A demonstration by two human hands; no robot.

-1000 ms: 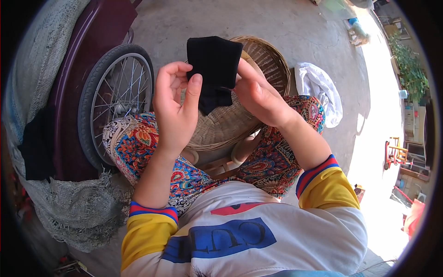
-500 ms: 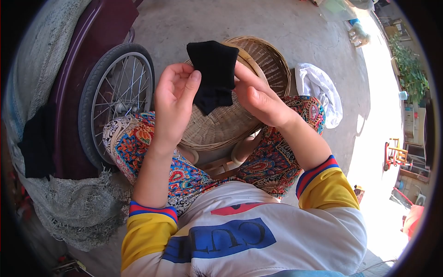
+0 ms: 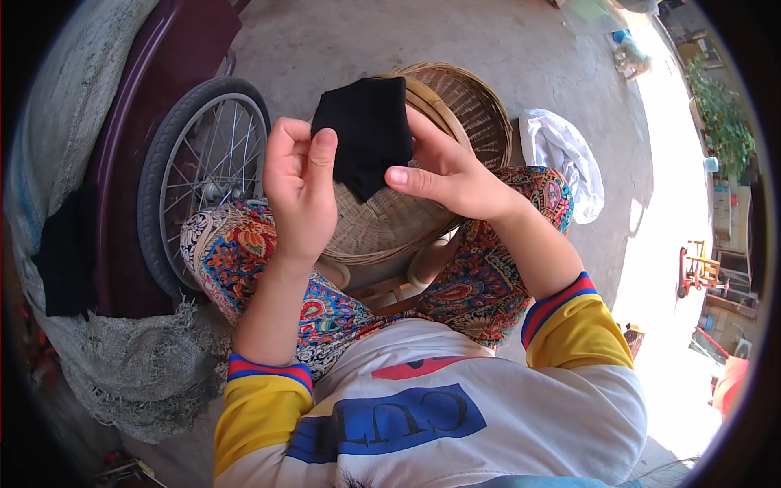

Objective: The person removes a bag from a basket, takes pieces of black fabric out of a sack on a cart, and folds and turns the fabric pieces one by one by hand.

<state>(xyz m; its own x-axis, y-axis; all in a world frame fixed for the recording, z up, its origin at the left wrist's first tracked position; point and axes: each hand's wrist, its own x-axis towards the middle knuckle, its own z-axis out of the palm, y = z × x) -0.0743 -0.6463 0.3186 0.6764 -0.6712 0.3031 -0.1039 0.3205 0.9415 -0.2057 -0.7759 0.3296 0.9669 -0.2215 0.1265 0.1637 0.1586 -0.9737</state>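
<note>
A piece of black knit fabric that looks like a folded black sock is held up over a wicker basket. My left hand pinches its left edge, thumb in front and the fingers curled. On the other side my right hand grips the lower right edge, with the thumb across the front and the fingers mostly hidden behind the cloth. The sock's lower end narrows to a crumpled tip between the hands.
A second wicker basket stands behind the first. White cloth lies on the concrete floor to the right. At left are a spoked wheel, a maroon panel, a woven sack and a dark cloth.
The sock has shifted slightly left and spread wider. My right thumb has come down onto its front, and my left hand has moved a little left.
</note>
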